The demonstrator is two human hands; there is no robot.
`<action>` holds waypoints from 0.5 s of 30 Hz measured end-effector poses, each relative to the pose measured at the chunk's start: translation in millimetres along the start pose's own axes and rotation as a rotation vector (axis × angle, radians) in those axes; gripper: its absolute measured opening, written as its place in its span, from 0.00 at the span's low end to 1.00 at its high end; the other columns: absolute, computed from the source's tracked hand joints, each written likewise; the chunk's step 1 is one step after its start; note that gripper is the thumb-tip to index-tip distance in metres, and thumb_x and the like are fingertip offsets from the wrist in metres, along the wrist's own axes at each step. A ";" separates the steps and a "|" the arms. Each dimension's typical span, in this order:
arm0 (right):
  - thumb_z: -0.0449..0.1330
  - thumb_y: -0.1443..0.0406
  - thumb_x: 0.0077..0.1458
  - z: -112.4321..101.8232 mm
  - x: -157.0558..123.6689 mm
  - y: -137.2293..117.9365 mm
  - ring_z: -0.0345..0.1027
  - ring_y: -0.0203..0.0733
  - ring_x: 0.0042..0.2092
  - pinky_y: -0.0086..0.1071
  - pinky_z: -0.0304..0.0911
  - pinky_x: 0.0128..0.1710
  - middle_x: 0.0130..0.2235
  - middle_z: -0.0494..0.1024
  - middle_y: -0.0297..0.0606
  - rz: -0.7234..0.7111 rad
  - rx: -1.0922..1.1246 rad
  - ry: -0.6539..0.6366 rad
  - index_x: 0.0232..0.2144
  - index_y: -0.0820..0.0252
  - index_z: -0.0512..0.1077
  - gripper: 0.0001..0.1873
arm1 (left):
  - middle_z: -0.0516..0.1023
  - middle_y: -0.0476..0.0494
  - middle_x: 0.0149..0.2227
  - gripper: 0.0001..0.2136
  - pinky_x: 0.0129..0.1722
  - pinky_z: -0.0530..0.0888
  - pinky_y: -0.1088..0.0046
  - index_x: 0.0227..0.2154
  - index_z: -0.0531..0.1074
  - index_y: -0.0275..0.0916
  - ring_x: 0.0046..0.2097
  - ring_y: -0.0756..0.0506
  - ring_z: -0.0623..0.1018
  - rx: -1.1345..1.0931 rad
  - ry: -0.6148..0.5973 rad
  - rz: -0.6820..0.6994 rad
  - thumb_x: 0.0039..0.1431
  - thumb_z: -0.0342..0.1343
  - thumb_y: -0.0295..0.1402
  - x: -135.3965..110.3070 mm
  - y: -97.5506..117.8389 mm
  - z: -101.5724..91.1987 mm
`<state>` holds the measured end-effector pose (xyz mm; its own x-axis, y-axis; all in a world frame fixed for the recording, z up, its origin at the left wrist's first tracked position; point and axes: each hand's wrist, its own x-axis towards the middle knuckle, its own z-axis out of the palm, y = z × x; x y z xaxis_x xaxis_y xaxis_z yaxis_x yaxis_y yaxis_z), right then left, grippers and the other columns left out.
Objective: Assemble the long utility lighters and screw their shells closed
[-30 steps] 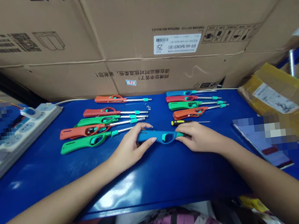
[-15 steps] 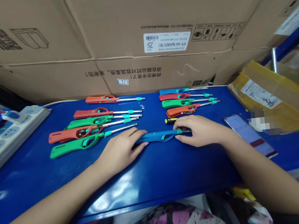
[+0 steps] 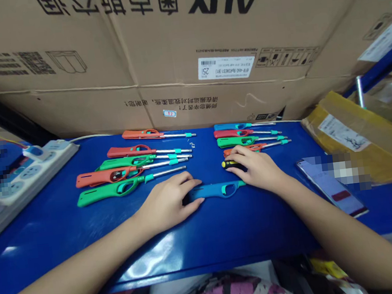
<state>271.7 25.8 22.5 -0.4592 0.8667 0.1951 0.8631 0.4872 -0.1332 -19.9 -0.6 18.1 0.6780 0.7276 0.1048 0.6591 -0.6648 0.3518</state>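
A blue long-necked lighter (image 3: 218, 190) lies flat on the blue table (image 3: 206, 240) in front of me. My left hand (image 3: 169, 203) rests on its left end, with the fingers curled over the handle. My right hand (image 3: 257, 169) is just behind the lighter's right end. Its fingers close over a small screwdriver with a black and yellow handle (image 3: 227, 164); the shaft is hidden under the hand.
Several orange and green lighters (image 3: 127, 166) lie in a group at the back left, and several more (image 3: 248, 137) at the back right. Tiny screws (image 3: 192, 143) lie between the groups. A power strip (image 3: 25, 173) sits left, a phone (image 3: 331, 187) and yellow parcel (image 3: 357, 133) right, cardboard boxes (image 3: 185, 49) behind.
My right hand left the lighter's front end and moved back onto the screwdriver. The blue lighter now lies flat, and my left hand stays on its handle.
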 end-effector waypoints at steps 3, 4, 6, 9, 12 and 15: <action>0.58 0.58 0.65 -9.8 -1.6 -5.8 0.76 0.45 0.42 0.34 0.65 0.33 0.51 0.78 0.42 -0.032 0.077 0.153 0.48 0.55 0.72 0.12 | 0.77 0.40 0.46 0.16 0.47 0.78 0.62 0.51 0.75 0.38 0.47 0.39 0.79 0.008 -0.024 0.012 0.66 0.55 0.40 -1.1 3.1 -5.3; 0.58 0.58 0.65 -12.8 -1.8 -8.6 0.75 0.44 0.39 0.34 0.66 0.33 0.48 0.79 0.42 -0.018 0.129 0.207 0.48 0.55 0.71 0.12 | 0.77 0.39 0.45 0.15 0.46 0.78 0.61 0.50 0.76 0.37 0.47 0.38 0.79 0.009 -0.036 0.017 0.66 0.55 0.39 -1.2 4.5 -6.3; 0.58 0.56 0.65 -17.5 -1.0 -15.5 0.74 0.43 0.34 0.35 0.66 0.32 0.41 0.79 0.41 0.030 0.285 0.296 0.48 0.55 0.68 0.13 | 0.77 0.39 0.45 0.14 0.46 0.78 0.61 0.49 0.76 0.37 0.47 0.38 0.79 0.011 -0.050 0.019 0.66 0.55 0.39 -1.1 7.3 -6.9; 0.58 0.54 0.65 -20.7 5.1 -27.3 0.75 0.43 0.35 0.35 0.69 0.32 0.41 0.78 0.40 0.090 0.573 0.364 0.48 0.53 0.66 0.15 | 0.77 0.41 0.44 0.14 0.42 0.78 0.63 0.49 0.76 0.38 0.44 0.39 0.80 0.010 -0.054 -0.008 0.66 0.56 0.38 -1.0 10.3 -5.7; 0.60 0.52 0.63 -20.2 19.7 -36.6 0.76 0.45 0.37 0.37 0.73 0.34 0.45 0.78 0.41 0.131 0.741 0.389 0.49 0.52 0.68 0.16 | 0.76 0.42 0.44 0.14 0.39 0.77 0.65 0.50 0.75 0.38 0.42 0.40 0.80 0.013 -0.054 -0.027 0.65 0.58 0.38 -1.8 11.0 -3.6; 0.62 0.52 0.61 -14.7 42.9 -40.2 0.77 0.45 0.38 0.40 0.76 0.39 0.45 0.78 0.41 0.136 0.786 0.459 0.47 0.52 0.70 0.16 | 0.76 0.42 0.44 0.14 0.39 0.77 0.66 0.49 0.75 0.38 0.42 0.40 0.80 0.016 -0.044 -0.024 0.65 0.58 0.38 -2.5 10.6 -1.6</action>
<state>220.4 41.9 50.5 -0.0910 0.8761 0.4735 0.4348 0.4627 -0.7725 -15.2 -9.2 23.1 0.6749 0.7358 0.0556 0.6805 -0.6498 0.3387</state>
